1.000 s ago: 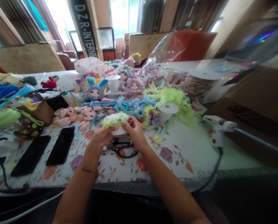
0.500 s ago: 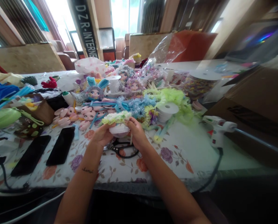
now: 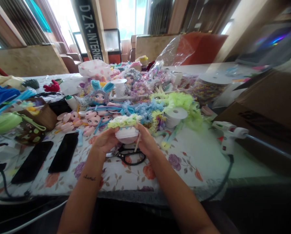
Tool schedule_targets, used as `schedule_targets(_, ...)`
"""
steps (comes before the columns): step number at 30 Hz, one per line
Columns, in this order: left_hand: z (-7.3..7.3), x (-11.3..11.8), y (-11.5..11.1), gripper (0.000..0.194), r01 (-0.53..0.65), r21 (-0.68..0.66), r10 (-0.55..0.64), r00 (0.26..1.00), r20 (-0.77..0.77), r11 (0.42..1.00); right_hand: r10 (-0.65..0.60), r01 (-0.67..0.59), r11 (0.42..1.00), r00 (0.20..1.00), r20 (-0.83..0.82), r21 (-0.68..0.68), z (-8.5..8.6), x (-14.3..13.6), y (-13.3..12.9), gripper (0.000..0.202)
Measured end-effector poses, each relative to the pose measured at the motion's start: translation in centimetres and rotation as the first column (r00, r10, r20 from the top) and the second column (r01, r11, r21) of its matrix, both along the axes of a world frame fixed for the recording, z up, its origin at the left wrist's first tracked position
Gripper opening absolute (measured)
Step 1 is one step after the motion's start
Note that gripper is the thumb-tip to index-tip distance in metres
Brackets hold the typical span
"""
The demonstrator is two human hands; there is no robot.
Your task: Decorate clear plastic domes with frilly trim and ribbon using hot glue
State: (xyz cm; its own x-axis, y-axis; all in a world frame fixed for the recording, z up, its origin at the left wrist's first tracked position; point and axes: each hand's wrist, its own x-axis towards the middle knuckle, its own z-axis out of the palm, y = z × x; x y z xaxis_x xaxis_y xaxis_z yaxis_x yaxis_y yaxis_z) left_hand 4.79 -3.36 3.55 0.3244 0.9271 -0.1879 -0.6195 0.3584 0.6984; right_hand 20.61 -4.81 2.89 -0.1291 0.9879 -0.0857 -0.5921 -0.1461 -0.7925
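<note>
Between my two hands is a small white bowl-shaped piece (image 3: 127, 136) with a yellow-green ruffled trim (image 3: 123, 122) along its top. My left hand (image 3: 107, 140) pinches its left side, and my right hand (image 3: 145, 139) grips the right side, fingers partly hidden behind the trim. A thin pale strip (image 3: 137, 143) dangles beside my right thumb. Black-handled scissors (image 3: 123, 156) lie on the flowered tablecloth (image 3: 135, 180) just below the piece. Beyond my hands are blue ruffled ribbon (image 3: 145, 110), lime-green ruffled ribbon (image 3: 187, 100) and a white spool (image 3: 176, 115).
On the right, a white glue gun (image 3: 226, 136) with a clear stick stands before a cardboard box (image 3: 265, 120). Two black phones (image 3: 33, 162) lie at left. Doll faces (image 3: 91, 118), a rabbit-eared doll head (image 3: 99, 94) and plastic bags (image 3: 172, 52) crowd the far side.
The white piece has tilted slightly, showing more of its side, and shifted a little to the right. Both hands stay on it, and more of the pale strip shows.
</note>
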Motion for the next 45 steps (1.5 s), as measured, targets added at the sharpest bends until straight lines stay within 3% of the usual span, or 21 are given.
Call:
schedule_targets(7,-0.7,0.3,0.2,0.046,-0.088,-0.087,0.087,0.996,-0.012,0.992,0.005,-0.005,1.000,1.000,-0.021,-0.013,-0.3,0.2,0.3,0.047)
schedule_targets(16,-0.1,0.5,-0.2,0.038,0.005,-0.002,-0.005,0.999,0.040,1.000,0.064,-0.065,0.998,0.998,-0.016,-0.026,-0.3,0.4,0.3,0.043)
schedule_targets(29,0.0,1.2,0.0,0.036,-0.043,-0.053,0.046,0.997,0.062,0.998,0.030,-0.055,0.990,0.982,-0.189,-0.126,-0.2,0.0,0.4,0.034)
schedule_targets(34,-0.2,0.5,-0.2,0.030,0.027,-0.006,-0.028,0.996,-0.081,1.000,-0.094,0.083,0.988,0.992,-0.080,-0.134,-0.1,0.9,0.7,0.032)
schedule_targets(36,0.1,-0.5,-0.5,0.040,0.001,0.046,0.005,0.991,-0.132,0.999,-0.083,0.083,0.989,0.997,0.003,-0.120,-0.1,1.4,0.8,0.031)
schedule_targets(38,0.8,-1.7,-0.9,0.059,-0.047,0.138,0.074,0.977,-0.199,0.989,-0.004,0.015,0.992,0.997,0.081,-0.126,0.0,1.7,0.7,0.031)
schedule_targets(40,1.9,-2.9,-1.1,0.074,-0.025,0.249,0.101,0.950,-0.296,0.968,0.082,-0.063,0.989,0.986,0.144,-0.131,0.2,1.7,0.4,0.031)
schedule_targets(43,3.6,-4.4,-0.9,0.073,0.146,0.356,0.043,0.881,-0.472,0.923,0.191,-0.169,0.980,0.948,0.254,-0.108,1.2,1.8,0.1,0.031)
schedule_targets(45,4.4,-5.0,-0.5,0.071,0.248,0.340,-0.027,0.841,-0.541,0.907,0.280,-0.271,0.960,0.891,0.358,-0.076,2.5,2.1,0.1,0.031)
